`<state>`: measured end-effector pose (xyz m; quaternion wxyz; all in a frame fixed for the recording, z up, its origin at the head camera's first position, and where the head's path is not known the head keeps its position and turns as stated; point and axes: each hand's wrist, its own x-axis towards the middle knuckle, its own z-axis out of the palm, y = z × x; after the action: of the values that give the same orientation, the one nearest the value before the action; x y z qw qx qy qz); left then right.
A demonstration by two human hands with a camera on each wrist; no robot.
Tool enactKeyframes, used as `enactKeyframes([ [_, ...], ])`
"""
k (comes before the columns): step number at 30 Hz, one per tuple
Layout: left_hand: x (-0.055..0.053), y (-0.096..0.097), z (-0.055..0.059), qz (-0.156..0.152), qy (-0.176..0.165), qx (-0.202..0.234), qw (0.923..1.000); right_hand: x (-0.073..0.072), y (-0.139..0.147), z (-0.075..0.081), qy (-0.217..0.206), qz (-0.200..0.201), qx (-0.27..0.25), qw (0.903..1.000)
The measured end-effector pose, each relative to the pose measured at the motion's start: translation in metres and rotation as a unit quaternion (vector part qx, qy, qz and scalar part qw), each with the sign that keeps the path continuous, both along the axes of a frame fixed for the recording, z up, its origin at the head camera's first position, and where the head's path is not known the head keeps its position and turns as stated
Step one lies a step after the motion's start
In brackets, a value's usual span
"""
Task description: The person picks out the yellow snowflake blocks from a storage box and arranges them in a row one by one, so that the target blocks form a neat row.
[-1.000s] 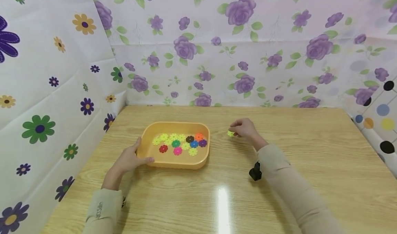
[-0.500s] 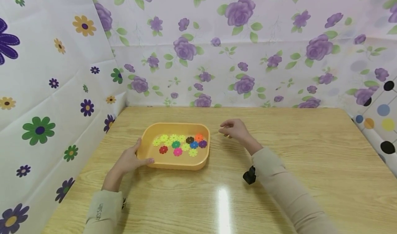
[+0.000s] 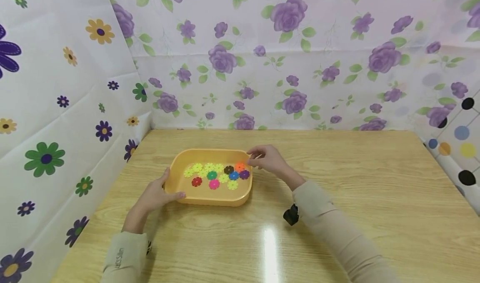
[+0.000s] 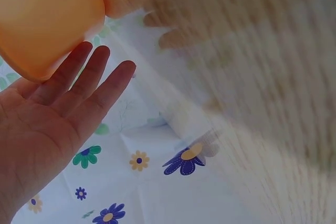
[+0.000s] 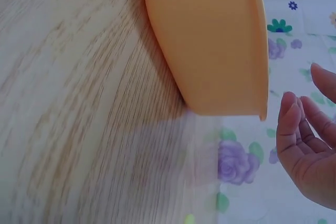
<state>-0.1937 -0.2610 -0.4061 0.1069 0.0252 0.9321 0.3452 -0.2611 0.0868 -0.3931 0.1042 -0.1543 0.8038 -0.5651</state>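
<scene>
An orange plastic tray (image 3: 210, 200) holds several flower-shaped plastic discs (image 3: 214, 184), many yellow-green, others red, green, pink, blue, brown, purple and orange. My left hand (image 3: 155, 194) grips the tray's left end, thumb over the near rim. In the left wrist view, its fingers (image 4: 94, 74) extend past the tray's outer wall. At the far right corner of the tray, my right hand (image 3: 269, 160) hovers with its fingertips overlapping the rim. The right wrist view shows a gap between thumb and loosely bent fingers, with nothing visible between them.
The wooden table (image 3: 337, 191) carries the tray. Flower-patterned sheeting (image 3: 318, 66) stands behind and to the left. A small black device (image 3: 291, 214) sits below the right sleeve. A yellow-green spot (image 5: 189, 219) shows at the bottom of the right wrist view.
My right hand has moved left from a yellow-green disc beside the tray to the tray's right rim; that disc no longer shows in the head view. The left hand has stayed on the tray.
</scene>
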Motion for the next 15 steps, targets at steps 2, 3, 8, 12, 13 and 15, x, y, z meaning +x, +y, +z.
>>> enactKeyframes([
  [2,0.001,0.0,-0.001,0.002,-0.003,0.0,1.0,0.001,-0.004,0.0,0.005,0.008,-0.006,0.9999],
  [3,0.001,0.0,-0.001,0.003,-0.003,-0.002,1.0,0.002,-0.006,0.0,0.009,0.011,-0.008,0.9999],
  [8,0.001,-0.001,-0.001,0.004,-0.002,-0.005,1.0,0.003,-0.016,-0.001,0.017,0.016,-0.013,0.9996],
  [12,0.0,-0.001,0.0,0.009,-0.008,-0.005,0.9999,0.004,-0.026,0.0,0.03,0.022,-0.001,0.9993],
  [13,0.0,-0.001,0.0,0.01,-0.01,-0.005,0.9999,0.004,-0.028,0.001,0.034,0.025,0.002,0.9991],
  [15,-0.001,-0.001,0.0,0.01,-0.012,-0.006,0.9999,0.005,-0.033,0.0,0.037,0.028,0.01,0.9989],
])
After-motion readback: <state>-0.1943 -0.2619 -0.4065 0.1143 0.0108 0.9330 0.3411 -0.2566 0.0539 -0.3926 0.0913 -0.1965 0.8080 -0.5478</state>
